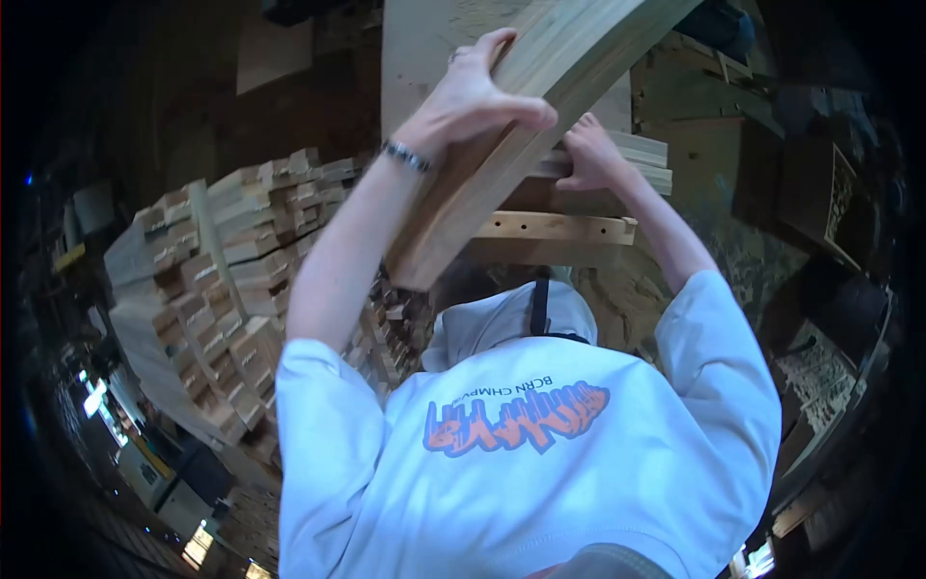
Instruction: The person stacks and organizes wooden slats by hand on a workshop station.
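A long, thick wooden beam (569, 82) slants from the top right down to the lower left, with its near end in front of my chest. My left hand (482, 96), with a ring and a dark bracelet, grips its left side, thumb across the upper face. On the other side, my right hand (593, 159) has its fingers bent against the beam's right edge; part of its grip is hidden. Light boards (641, 159) lie stacked just beyond the right hand. Below them is a wooden rail with dark holes (564, 228).
A large stack of wooden blocks (222, 299) rises at the left. A pale panel (415, 58) lies behind the beam. At the right are a box of wood pieces (841, 207) and a heap of scraps (815, 376). A dark-clad figure or cloth (719, 24) shows at the top right.
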`<state>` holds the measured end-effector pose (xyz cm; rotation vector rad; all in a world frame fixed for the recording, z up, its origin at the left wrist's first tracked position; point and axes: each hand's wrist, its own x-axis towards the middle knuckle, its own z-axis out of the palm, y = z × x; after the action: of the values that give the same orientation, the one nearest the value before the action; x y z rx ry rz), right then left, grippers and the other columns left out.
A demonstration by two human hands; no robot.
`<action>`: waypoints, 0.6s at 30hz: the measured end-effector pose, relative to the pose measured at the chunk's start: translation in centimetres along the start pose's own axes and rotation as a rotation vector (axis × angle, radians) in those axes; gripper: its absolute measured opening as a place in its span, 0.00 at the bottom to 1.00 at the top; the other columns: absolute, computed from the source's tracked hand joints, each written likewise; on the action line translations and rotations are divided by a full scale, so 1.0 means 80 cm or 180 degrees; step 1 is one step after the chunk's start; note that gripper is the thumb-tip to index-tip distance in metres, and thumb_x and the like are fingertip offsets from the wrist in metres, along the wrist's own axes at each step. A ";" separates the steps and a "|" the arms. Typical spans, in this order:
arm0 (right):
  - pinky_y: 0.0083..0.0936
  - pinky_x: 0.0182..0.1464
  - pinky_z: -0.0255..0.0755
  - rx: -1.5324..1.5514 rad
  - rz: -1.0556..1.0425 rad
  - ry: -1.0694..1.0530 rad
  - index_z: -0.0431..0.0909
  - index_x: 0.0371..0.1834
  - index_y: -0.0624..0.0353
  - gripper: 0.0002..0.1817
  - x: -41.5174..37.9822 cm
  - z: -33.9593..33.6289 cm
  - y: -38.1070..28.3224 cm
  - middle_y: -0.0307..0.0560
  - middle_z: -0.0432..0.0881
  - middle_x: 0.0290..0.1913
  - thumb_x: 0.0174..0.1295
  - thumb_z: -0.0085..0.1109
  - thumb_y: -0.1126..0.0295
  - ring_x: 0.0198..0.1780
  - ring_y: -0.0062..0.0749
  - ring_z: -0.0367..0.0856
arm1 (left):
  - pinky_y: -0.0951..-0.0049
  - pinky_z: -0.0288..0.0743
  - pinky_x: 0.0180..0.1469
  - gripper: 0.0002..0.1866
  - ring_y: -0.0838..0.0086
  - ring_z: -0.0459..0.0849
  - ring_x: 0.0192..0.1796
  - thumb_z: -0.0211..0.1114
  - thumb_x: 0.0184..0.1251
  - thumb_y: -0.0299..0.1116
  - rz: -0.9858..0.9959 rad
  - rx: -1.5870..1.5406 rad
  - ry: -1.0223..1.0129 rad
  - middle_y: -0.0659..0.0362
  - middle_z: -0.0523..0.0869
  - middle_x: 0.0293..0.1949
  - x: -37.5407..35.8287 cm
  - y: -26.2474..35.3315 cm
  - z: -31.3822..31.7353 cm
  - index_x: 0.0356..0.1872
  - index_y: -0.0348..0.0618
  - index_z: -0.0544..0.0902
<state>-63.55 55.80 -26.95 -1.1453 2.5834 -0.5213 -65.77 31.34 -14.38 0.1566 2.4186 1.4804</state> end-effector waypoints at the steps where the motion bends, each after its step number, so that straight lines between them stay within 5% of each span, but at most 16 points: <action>1: 0.40 0.69 0.58 -0.0094 -0.0004 -0.0034 0.63 0.69 0.57 0.55 -0.001 0.003 -0.004 0.50 0.70 0.62 0.29 0.77 0.59 0.65 0.45 0.66 | 0.55 0.60 0.69 0.62 0.51 0.69 0.65 0.78 0.25 0.56 0.0025 -0.0034 -0.0060 0.40 0.69 0.61 0.033 -0.001 0.005 0.70 0.44 0.63; 6: 0.45 0.71 0.55 -0.0042 0.0311 0.0460 0.66 0.68 0.50 0.53 -0.020 0.019 -0.071 0.49 0.70 0.63 0.31 0.79 0.54 0.66 0.49 0.65 | 0.34 0.55 0.66 0.65 0.43 0.63 0.68 0.78 0.24 0.58 0.0490 0.2200 -0.0715 0.35 0.65 0.65 0.114 -0.033 0.040 0.74 0.53 0.58; 9: 0.47 0.69 0.57 0.0375 0.0929 0.1450 0.71 0.64 0.54 0.47 -0.038 0.004 -0.110 0.52 0.72 0.60 0.36 0.78 0.49 0.67 0.51 0.63 | 0.32 0.55 0.64 0.68 0.43 0.62 0.69 0.79 0.20 0.59 0.1143 0.2860 -0.0629 0.37 0.63 0.67 0.137 -0.096 0.071 0.74 0.56 0.56; 11: 0.48 0.66 0.59 -0.0003 0.1597 0.1904 0.72 0.60 0.59 0.42 -0.078 0.010 -0.084 0.56 0.73 0.59 0.42 0.76 0.49 0.66 0.51 0.64 | 0.35 0.57 0.63 0.61 0.50 0.66 0.68 0.79 0.25 0.57 0.1627 0.3130 -0.0532 0.39 0.71 0.63 0.135 -0.106 0.062 0.71 0.52 0.64; 12: 0.46 0.65 0.61 -0.0355 0.2492 0.2242 0.75 0.55 0.62 0.35 -0.100 0.018 -0.063 0.58 0.73 0.59 0.49 0.72 0.50 0.65 0.51 0.66 | 0.35 0.57 0.63 0.61 0.50 0.66 0.68 0.79 0.25 0.57 0.1562 0.3107 -0.0536 0.39 0.71 0.63 0.135 -0.121 0.066 0.71 0.52 0.64; 14: 0.39 0.63 0.65 -0.0160 0.3621 0.1842 0.75 0.59 0.66 0.34 -0.140 0.039 -0.002 0.59 0.75 0.58 0.59 0.66 0.50 0.61 0.50 0.71 | 0.31 0.52 0.67 0.25 0.58 0.60 0.74 0.52 0.66 0.36 0.1950 0.2901 0.0626 0.51 0.69 0.68 0.131 -0.153 0.084 0.66 0.47 0.71; 15: 0.32 0.59 0.70 0.1412 0.3698 0.1911 0.73 0.62 0.68 0.35 -0.159 0.042 0.024 0.57 0.81 0.54 0.61 0.65 0.50 0.55 0.39 0.78 | 0.29 0.50 0.67 0.23 0.57 0.61 0.73 0.52 0.65 0.36 0.1703 0.2865 0.1022 0.50 0.70 0.66 0.108 -0.148 0.077 0.62 0.45 0.73; 17: 0.23 0.54 0.72 0.1772 0.3572 0.1765 0.76 0.59 0.68 0.29 -0.175 0.040 0.031 0.50 0.85 0.47 0.65 0.63 0.53 0.48 0.24 0.80 | 0.44 0.62 0.63 0.46 0.56 0.73 0.64 0.77 0.38 0.53 0.0764 0.2269 0.1016 0.44 0.80 0.55 0.032 -0.154 0.032 0.63 0.43 0.73; 18: 0.21 0.54 0.71 0.1842 0.3631 0.1576 0.78 0.57 0.67 0.27 -0.177 0.028 0.022 0.47 0.86 0.46 0.66 0.63 0.54 0.48 0.21 0.79 | 0.54 0.70 0.60 0.36 0.53 0.78 0.58 0.73 0.53 0.50 0.0318 0.2143 0.1545 0.44 0.83 0.50 -0.026 -0.162 0.014 0.58 0.37 0.75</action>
<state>-54.63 67.02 -28.32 0.7104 2.6017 -1.1739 -62.65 25.81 -25.90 0.0619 3.2695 0.7272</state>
